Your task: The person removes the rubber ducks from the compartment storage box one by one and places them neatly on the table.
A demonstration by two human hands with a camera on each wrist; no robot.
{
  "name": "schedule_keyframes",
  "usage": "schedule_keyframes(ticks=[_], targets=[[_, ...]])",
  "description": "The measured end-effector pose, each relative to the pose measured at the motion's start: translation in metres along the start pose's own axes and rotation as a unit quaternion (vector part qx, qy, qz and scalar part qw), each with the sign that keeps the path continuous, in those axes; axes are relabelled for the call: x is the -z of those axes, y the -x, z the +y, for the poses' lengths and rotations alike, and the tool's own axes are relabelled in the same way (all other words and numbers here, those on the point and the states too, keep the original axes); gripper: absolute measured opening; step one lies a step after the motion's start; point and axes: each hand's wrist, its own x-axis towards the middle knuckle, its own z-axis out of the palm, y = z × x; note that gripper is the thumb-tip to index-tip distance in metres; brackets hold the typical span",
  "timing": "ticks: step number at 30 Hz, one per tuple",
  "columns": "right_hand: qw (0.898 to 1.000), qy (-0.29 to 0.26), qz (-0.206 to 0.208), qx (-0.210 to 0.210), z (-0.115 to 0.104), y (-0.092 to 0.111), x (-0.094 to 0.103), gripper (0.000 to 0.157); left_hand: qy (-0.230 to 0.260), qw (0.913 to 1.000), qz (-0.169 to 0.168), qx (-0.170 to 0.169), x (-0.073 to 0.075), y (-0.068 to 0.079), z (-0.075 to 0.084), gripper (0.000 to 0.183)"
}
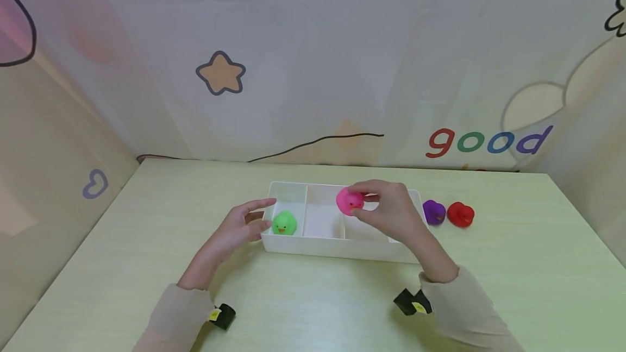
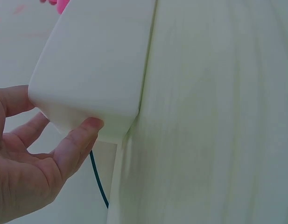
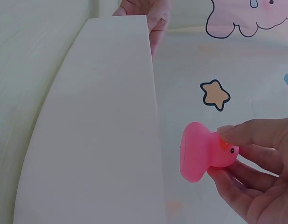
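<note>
A pink rubber duck [image 1: 348,201] is pinched between the thumb and fingers of my right hand [image 1: 393,211], above the middle of a white divided box [image 1: 337,247]. In the right wrist view the duck [image 3: 196,151] is tipped on its side, apart from the box wall [image 3: 97,121]. My left hand [image 1: 239,227] rests its extended fingers against the box's left end; the left wrist view shows the thumb [image 2: 83,140] touching that end face. A green rubber duck [image 1: 285,223] sits in the leftmost compartment, close to the left fingertips.
Just right of the box, a purple duck [image 1: 434,212] and a red duck [image 1: 461,214] stand side by side on the pale wooden table [image 1: 313,303]. A printed cloth backdrop [image 1: 313,69] rises behind the table's far edge. Thin dividers split the box into compartments.
</note>
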Motion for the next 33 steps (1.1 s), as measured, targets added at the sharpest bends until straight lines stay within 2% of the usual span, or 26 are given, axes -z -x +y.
schedule_keyframes(ticks=[11, 15, 22, 25, 30, 32, 33], targets=[[0.997, -0.019, 0.022, -0.07, 0.012, 0.011, 0.033, 0.036, -0.003, 1.0, 0.002, -0.002, 0.0, 0.002, 0.0, 0.048], [0.995, -0.01, 0.032, -0.094, 0.017, 0.016, 0.044, 0.037, 0.0, 1.0, -0.003, -0.008, 0.0, 0.003, -0.001, 0.049], [0.993, -0.002, 0.05, -0.111, 0.032, 0.025, 0.063, 0.038, 0.001, 1.0, 0.001, -0.004, 0.0, 0.001, 0.0, 0.049], [0.991, -0.007, 0.058, -0.124, 0.051, 0.029, 0.069, 0.041, 0.004, 1.0, 0.0, -0.006, 0.0, 0.001, 0.0, 0.049], [0.983, -0.023, 0.085, -0.16, 0.114, 0.032, 0.074, 0.045, 0.009, 0.9999, -0.006, -0.01, 0.0, 0.001, 0.0, 0.049], [0.981, -0.028, 0.092, -0.168, 0.124, 0.034, 0.078, 0.045, 0.009, 0.9999, -0.007, -0.01, 0.0, 0.0, 0.0, 0.049], [0.981, -0.021, 0.089, -0.169, 0.121, 0.036, 0.081, 0.047, 0.009, 0.9999, -0.006, -0.01, 0.0, 0.0, 0.0, 0.049]])
